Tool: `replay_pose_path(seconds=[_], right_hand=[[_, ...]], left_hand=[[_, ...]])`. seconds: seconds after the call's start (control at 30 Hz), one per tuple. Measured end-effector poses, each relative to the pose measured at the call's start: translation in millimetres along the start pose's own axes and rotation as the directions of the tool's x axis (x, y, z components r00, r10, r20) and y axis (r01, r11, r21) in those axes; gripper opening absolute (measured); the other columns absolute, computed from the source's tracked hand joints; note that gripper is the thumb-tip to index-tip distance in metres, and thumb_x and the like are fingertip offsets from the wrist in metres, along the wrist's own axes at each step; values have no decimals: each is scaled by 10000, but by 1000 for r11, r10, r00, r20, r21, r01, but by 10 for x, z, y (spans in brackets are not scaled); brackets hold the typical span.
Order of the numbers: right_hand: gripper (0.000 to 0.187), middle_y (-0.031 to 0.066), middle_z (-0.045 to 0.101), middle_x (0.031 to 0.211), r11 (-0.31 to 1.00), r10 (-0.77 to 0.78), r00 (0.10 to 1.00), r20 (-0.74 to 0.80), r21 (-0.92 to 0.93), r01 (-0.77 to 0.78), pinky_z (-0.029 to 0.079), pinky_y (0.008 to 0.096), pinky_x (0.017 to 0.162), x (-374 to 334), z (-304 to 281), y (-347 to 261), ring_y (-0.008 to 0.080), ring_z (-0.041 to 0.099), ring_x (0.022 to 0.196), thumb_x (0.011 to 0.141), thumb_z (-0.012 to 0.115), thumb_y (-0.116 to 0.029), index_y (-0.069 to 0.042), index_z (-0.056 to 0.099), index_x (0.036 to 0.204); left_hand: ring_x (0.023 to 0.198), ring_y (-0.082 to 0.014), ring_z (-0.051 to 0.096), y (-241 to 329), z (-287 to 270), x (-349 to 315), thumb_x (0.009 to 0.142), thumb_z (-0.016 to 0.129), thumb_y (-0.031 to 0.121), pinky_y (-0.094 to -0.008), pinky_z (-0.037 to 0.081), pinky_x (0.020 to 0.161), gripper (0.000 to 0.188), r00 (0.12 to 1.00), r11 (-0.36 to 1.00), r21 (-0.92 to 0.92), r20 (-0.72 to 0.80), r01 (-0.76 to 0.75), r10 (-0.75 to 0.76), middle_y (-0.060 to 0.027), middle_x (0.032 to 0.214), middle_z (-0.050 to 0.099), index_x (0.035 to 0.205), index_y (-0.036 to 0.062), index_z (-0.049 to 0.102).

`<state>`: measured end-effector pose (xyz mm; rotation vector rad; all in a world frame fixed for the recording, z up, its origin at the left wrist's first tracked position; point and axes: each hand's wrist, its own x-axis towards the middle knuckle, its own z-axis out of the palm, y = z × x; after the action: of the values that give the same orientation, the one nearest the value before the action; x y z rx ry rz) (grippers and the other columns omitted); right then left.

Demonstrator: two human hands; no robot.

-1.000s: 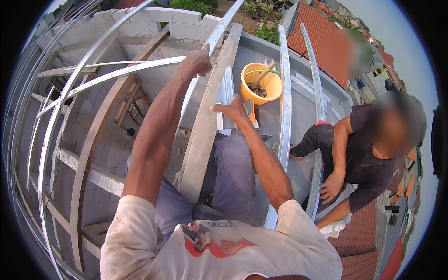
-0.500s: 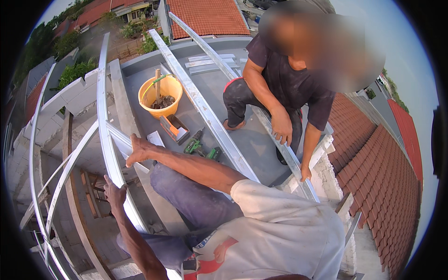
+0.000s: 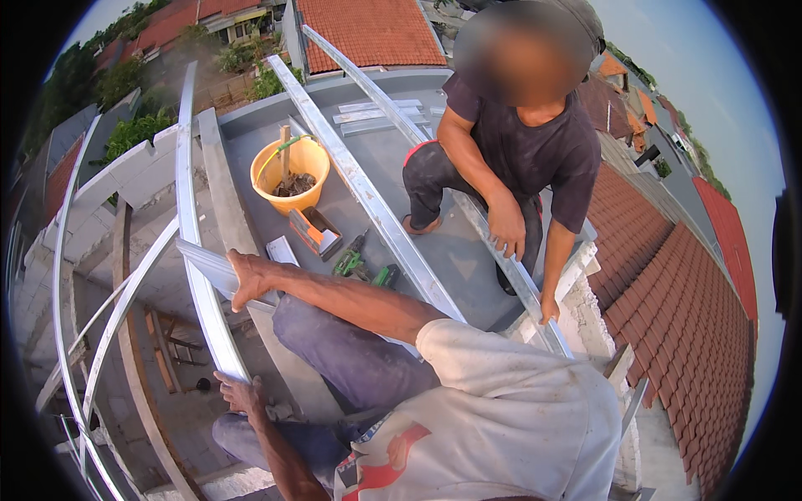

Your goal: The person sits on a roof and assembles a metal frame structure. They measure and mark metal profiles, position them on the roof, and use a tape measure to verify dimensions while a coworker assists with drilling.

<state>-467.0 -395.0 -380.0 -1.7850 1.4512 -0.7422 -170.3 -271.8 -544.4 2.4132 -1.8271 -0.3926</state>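
A long silvery metal channel (image 3: 195,259) slants down over the open gap on the left. My left hand (image 3: 242,396) is closed around its lower part. My right hand (image 3: 246,280) reaches across and grips a short ribbed metal piece (image 3: 209,265), whose far end lies across the long channel. Just right of my right hand, a small metal offcut (image 3: 282,250) rests on the grey slab. A green cordless drill (image 3: 352,260) lies beyond my right forearm.
A co-worker (image 3: 522,134) crouches at the right, both hands on another metal channel (image 3: 501,242). A yellow bucket (image 3: 290,175) with a wooden-handled tool and an orange-and-black box (image 3: 316,232) stand on the slab. A wooden beam (image 3: 138,376) spans the drop at left. Tiled roof (image 3: 668,334) slopes away right.
My left hand has slid down along the long channel. The short metal piece in my right hand has shifted, its end now over the channel. The co-worker's head has moved left.
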Motion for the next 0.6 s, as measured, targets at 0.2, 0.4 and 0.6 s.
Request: replay_pose_path(seconds=[0.2, 0.4, 0.6], right_hand=[[1119, 346, 527, 1285, 990, -14, 972, -234, 135, 46, 515, 432, 1022, 54, -33, -223, 423, 598, 1194, 602, 904, -364, 178, 309, 1380], [1077, 274, 503, 1206, 968, -164, 860, -483, 88, 234, 496, 464, 1012, 16, -84, -221, 376, 572, 1138, 623, 958, -357, 97, 290, 1337], [1036, 282, 532, 1219, 978, -110, 863, -494, 102, 183, 487, 496, 990, 56, -20, -251, 409, 585, 1152, 601, 942, -426, 63, 391, 1328]], left_hand=[[1369, -433, 438, -95, -62, -9, 718, 923, 305, -599, 410, 1080, 1334, 1000, 999, 29, 10, 26, -26, -224, 1562, 360, 1690, 86, 36], [1366, -433, 430, 37, -186, -6, 713, 938, 325, -608, 386, 1101, 1378, 998, 999, 45, 49, 24, -27, -237, 1563, 354, 1687, 63, -1], [1401, -437, 405, -31, -37, -15, 687, 962, 314, -609, 403, 1093, 1436, 996, 993, 78, 37, 83, -87, -238, 1586, 318, 1686, 74, -42]])
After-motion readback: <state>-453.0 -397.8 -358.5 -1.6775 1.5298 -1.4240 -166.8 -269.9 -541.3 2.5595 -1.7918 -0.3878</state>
